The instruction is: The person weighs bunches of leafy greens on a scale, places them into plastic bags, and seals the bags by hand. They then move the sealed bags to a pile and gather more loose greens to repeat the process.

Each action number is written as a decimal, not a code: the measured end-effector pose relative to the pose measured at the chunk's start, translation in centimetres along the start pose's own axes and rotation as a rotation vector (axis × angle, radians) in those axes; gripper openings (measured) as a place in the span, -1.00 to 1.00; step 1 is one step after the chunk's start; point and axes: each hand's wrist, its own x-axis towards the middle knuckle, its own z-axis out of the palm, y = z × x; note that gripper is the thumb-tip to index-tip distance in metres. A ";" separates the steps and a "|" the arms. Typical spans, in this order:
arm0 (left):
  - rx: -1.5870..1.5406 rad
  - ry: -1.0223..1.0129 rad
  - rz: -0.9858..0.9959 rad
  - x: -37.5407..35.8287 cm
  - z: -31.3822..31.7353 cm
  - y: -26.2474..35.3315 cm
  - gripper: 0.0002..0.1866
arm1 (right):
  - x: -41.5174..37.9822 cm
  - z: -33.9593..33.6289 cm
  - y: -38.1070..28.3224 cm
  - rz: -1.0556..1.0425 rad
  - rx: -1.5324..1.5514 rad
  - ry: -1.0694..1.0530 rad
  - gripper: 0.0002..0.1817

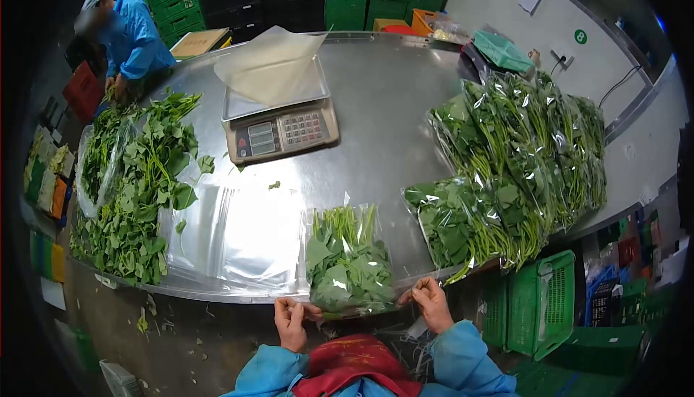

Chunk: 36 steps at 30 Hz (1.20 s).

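A clear plastic bag of leafy greens (pixel 350 263) lies at the table's front edge, stems pointing away from me and leaves toward me. My left hand (pixel 293 322) is closed in a pinch at the bag's near left corner. At its near right corner my right hand (pixel 431 304) pinches the plastic edge. Left of this bag is a stack of flat clear bags (pixel 253 242), shining under the light. Loose leafy greens (pixel 141 195) are heaped farther left. On the right, several filled bags of greens (pixel 520 166) lie in overlapping rows.
A digital scale (pixel 282 133) with a translucent sheet (pixel 271 68) on its pan stands mid-table. A co-worker in blue (pixel 137 32) bends over greens at the far left. Green crates (pixel 542 307) sit below the right edge. A light green basket (pixel 502 52) rests at the back right.
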 end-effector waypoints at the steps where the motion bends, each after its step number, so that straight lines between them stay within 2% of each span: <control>1: -0.075 0.014 -0.023 -0.2 -0.2 0.2 -0.90 | 0.0 0.1 -0.2 0.011 -0.004 -0.026 -0.89; 4: -0.066 -0.044 -0.039 0.3 -1.0 -0.2 -0.89 | 0.4 1.5 -1.3 0.045 -0.012 0.000 -0.86; 6: -0.041 -0.029 -0.053 0.5 -1.0 -0.2 -0.89 | 0.7 1.4 -1.1 0.043 -0.198 -0.053 -0.89; 8: -0.018 -0.016 -0.066 0.8 -0.9 -0.3 -0.89 | 1.1 1.8 -1.2 0.047 -0.171 -0.019 -0.85; 10: -0.004 0.096 -0.075 1.2 -0.8 -0.5 -0.91 | 1.5 1.9 -0.9 0.049 -0.145 0.016 -0.80; 12: 0.009 0.107 -0.086 1.5 -0.9 -0.6 -0.90 | 1.9 1.7 -0.1 0.055 -0.220 0.038 -0.77; 16: 0.034 0.127 -0.119 1.7 -1.0 -0.8 -0.89 | 1.8 2.2 0.1 0.113 -0.172 0.071 -0.76; 18: 0.060 0.113 -0.154 1.9 -1.3 -1.2 -0.89 | 2.1 2.5 0.3 0.184 -0.194 0.153 -0.75; 22: 0.117 0.102 -0.201 2.6 -1.7 -2.6 -0.88 | 2.7 2.3 3.1 0.139 -0.348 0.220 -0.74; 26: 0.244 0.114 -0.225 2.9 -1.6 -3.0 -0.85 | 2.6 3.9 3.0 0.234 -0.408 0.333 -0.76; 28: 0.718 0.069 0.112 3.4 -2.0 -3.7 -0.85 | 2.7 4.1 3.1 0.163 -0.560 0.359 -0.77; 29: 0.720 0.070 0.111 3.4 -2.1 -3.9 -0.85 | 2.8 4.0 3.5 0.164 -0.559 0.358 -0.77; 31: 1.036 0.026 0.197 3.4 -1.3 -2.4 -0.85 | 2.9 3.8 4.2 0.000 -0.850 0.348 -0.85; 33: 1.043 0.003 0.227 3.6 -1.2 -2.2 -0.85 | 2.8 4.1 3.8 -0.010 -0.965 0.352 -0.87; 34: 1.048 -0.020 0.257 3.7 -1.1 -2.1 -0.83 | 2.8 4.3 3.6 -0.019 -1.083 0.358 -0.78; 35: 1.050 -0.019 0.257 4.0 -1.1 -1.7 -0.83 | 2.9 3.9 3.5 -0.020 -1.081 0.356 -0.78; 36: 1.134 -0.115 0.488 4.3 -1.2 -1.1 -0.79 | 3.0 3.2 3.3 -0.270 -1.233 0.204 -0.66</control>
